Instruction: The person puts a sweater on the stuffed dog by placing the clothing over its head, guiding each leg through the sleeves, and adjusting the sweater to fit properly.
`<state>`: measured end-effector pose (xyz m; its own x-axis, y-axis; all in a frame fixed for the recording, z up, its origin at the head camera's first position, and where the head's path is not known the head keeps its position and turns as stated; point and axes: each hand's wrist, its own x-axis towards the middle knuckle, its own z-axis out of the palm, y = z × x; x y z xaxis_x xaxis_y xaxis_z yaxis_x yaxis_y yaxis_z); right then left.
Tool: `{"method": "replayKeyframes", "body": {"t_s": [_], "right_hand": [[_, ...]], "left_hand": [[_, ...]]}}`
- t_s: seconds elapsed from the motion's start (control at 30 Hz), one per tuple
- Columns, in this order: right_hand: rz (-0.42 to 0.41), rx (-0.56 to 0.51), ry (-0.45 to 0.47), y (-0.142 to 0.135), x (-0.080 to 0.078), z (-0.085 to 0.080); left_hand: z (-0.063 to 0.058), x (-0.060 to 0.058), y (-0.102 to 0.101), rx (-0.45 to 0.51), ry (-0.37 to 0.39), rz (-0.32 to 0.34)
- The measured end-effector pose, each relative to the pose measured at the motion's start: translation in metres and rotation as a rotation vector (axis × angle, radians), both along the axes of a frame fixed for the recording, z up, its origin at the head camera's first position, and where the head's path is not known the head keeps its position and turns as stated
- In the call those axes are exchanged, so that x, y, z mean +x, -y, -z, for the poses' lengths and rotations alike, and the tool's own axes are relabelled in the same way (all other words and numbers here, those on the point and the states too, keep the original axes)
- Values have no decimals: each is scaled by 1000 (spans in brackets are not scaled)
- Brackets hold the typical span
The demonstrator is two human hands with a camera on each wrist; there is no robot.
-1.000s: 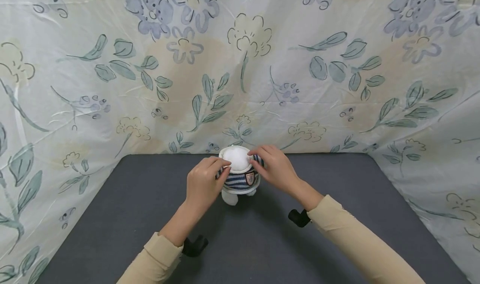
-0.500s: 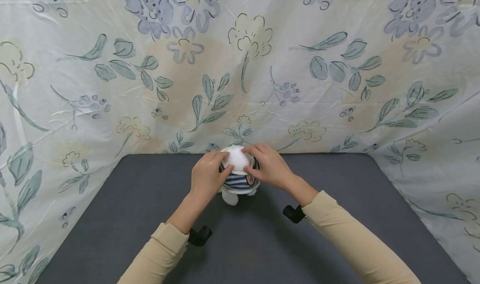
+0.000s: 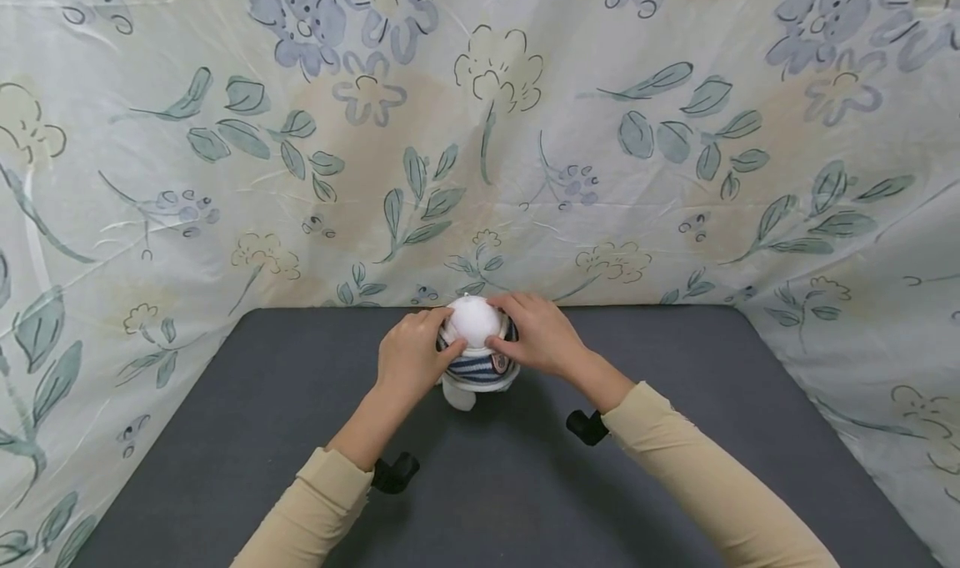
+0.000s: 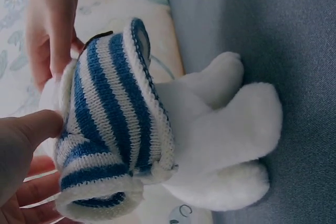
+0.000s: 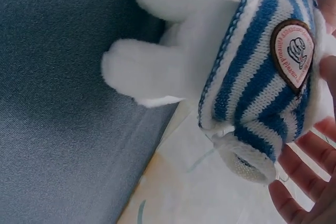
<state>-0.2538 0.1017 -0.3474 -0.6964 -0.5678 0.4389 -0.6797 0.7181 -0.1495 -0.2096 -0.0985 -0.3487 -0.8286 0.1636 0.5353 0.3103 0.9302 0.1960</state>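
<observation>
A white plush toy (image 3: 474, 322) stands upright on the dark table, wearing a blue-and-white striped knitted sweater (image 4: 110, 93). The sweater has a shield-shaped badge (image 5: 295, 53) on its front and white trim at neck and hem. At the toy's left side, my left hand (image 3: 408, 351) pinches the neckline between thumb and fingers. From the other side, my right hand (image 3: 543, 334) does the same, its thumb on the front of the collar. Both wrist views show the toy's white legs (image 4: 236, 124) below the hem. A sweater sleeve (image 5: 247, 161) hangs without a limb showing in its cuff.
The dark grey table (image 3: 480, 501) extends around the toy. Behind it and at both sides hangs a pale floral cloth (image 3: 480, 134), close to the table's back edge. A black wrist camera mount (image 3: 396, 472) sits under the left forearm, another black mount (image 3: 587, 427) under the right.
Both hands have come inward over the collar, nearer each other, with thumbs meeting the neckline's front. The collar sits slightly lower, and more of the rounded white head shows.
</observation>
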Motion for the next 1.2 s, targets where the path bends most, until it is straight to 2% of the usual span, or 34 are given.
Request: {"method": "replayKeyframes", "body": {"t_s": [0.23, 0.37, 0.53, 0.7, 0.8, 0.97, 1.2], "right_hand": [[25, -18, 30, 0, 0, 6], [50, -25, 81, -1, -1, 9], [83, -39, 124, 1, 0, 13], [107, -68, 160, 2, 0, 17], [106, -113, 200, 2, 2, 20], [69, -249, 317, 4, 5, 29], [60, -394, 427, 7, 6, 37]], "left_hand": [[1, -1, 1, 25, 107, -13], [1, -1, 0, 39, 153, -15], [4, -1, 0, 54, 188, -14], [7, -1, 0, 85, 190, -9], [9, -1, 1, 112, 190, -2], [13, -2, 2, 154, 229, 11], [14, -3, 5, 195, 247, 65]]}}
